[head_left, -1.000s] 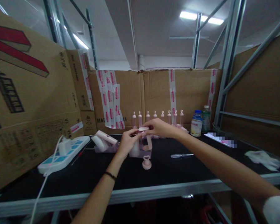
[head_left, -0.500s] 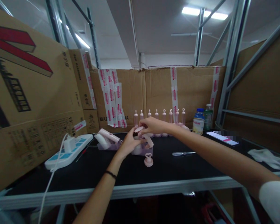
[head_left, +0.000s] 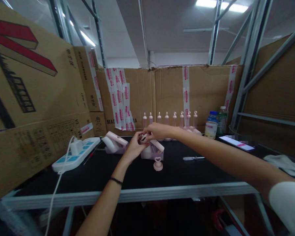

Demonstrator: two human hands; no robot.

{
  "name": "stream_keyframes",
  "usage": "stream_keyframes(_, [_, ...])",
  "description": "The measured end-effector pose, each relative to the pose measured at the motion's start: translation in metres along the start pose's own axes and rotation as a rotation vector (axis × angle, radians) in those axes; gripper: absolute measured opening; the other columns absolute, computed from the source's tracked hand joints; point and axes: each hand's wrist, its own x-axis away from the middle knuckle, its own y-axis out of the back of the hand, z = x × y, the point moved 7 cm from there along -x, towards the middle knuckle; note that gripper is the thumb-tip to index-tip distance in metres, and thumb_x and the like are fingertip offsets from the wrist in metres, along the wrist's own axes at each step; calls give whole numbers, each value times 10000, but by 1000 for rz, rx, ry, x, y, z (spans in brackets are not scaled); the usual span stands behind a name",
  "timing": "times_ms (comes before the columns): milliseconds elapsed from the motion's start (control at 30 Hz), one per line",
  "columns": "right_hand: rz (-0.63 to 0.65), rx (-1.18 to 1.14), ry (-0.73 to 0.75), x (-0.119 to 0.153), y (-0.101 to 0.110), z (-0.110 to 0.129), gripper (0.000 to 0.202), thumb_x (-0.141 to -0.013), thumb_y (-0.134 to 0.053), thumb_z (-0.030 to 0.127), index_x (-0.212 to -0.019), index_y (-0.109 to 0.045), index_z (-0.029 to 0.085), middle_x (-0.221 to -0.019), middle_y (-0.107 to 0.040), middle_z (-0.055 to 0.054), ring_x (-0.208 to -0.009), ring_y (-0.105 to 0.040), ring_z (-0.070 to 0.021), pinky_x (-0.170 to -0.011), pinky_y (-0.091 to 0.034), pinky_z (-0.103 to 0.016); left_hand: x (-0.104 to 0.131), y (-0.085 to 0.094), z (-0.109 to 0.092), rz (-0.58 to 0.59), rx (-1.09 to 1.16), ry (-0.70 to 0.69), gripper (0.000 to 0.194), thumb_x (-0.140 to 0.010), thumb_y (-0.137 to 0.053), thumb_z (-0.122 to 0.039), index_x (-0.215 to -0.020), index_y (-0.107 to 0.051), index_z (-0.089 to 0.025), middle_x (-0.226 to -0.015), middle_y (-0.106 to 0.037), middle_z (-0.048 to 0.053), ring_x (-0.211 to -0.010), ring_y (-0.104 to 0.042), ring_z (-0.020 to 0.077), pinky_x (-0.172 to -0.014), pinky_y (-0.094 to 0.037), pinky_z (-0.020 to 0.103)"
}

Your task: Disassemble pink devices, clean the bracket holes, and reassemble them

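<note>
My left hand and my right hand meet above the middle of the table. Between their closed fingers is a small pale pink part with a dark spot on it, mostly covered by the fingers. Just below them, a translucent lilac tray holds white and pink pieces, among them a pink block-like piece leaning at its right. In front of that tray stands a pink round cap with a heart-shaped loop.
A second tray with pink and white casings is left of my hands. Several pink-topped tubes line the back. Around them are a power strip, a screwdriver, bottles, a phone, and a white cloth.
The pink part between my hands has turned from a flat disc-like view to show a dark spot. My fingers have closed further round it. The whole view has shifted slightly.
</note>
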Motion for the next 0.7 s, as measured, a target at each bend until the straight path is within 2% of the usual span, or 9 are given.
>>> stream_keyframes(167, [9,-84,28,3,-2,0,399,-922,-683,480,-1139,-749,151,-1012,-778,-100,-868,-689,-202,-725,-444,-268,2,2,3,15,-21,-3,564,-726,-800,-257,-1225,-549,-180,-1152,-715,98,-1108,-672,262,-984,-488,404])
stream_keyframes(333, [-63,-282,-70,13,1,-19,524,-954,-618,548,-1246,-668,116,-1165,-738,-159,-1026,-689,-243,-868,-519,-329,4,0,-4,18,-50,-30,457,-728,-774,-256,-1138,-585,-184,-1156,-717,88,-1141,-660,262,-1005,-476,396])
stream_keyframes(467, [25,-515,-137,24,-25,-33,706,-869,-698,606,-1379,-548,142,-1268,-685,-148,-1086,-671,-244,-916,-538,-349,4,2,-3,11,-90,-39,397,-729,-768,-267,-1092,-628,-186,-1118,-727,75,-1112,-666,268,-985,-485,396])
stream_keyframes(533, [63,-603,-117,29,-40,-31,788,-809,-777,562,-1421,-491,155,-1264,-677,-127,-1075,-670,-235,-908,-543,-338,3,4,-2,-1,-119,-46,375,-733,-759,-257,-1083,-644,-186,-1116,-725,75,-1112,-661,270,-992,-479,398])
stream_keyframes(600, [29,-619,-105,31,-52,-29,795,-768,-830,481,-1402,-486,146,-1198,-685,-104,-1021,-670,-227,-865,-550,-329,3,6,-1,-10,-143,-53,357,-746,-742,-251,-1086,-655,-188,-1123,-720,74,-1111,-657,268,-995,-477,398])
stream_keyframes(700, [-104,-574,-164,33,-62,-31,622,-756,-825,332,-1278,-556,129,-1015,-679,-52,-869,-652,-203,-726,-549,-303,3,8,-1,-17,-167,-60,332,-778,-720,-265,-1096,-665,-192,-1130,-719,71,-1107,-657,260,-994,-482,391])
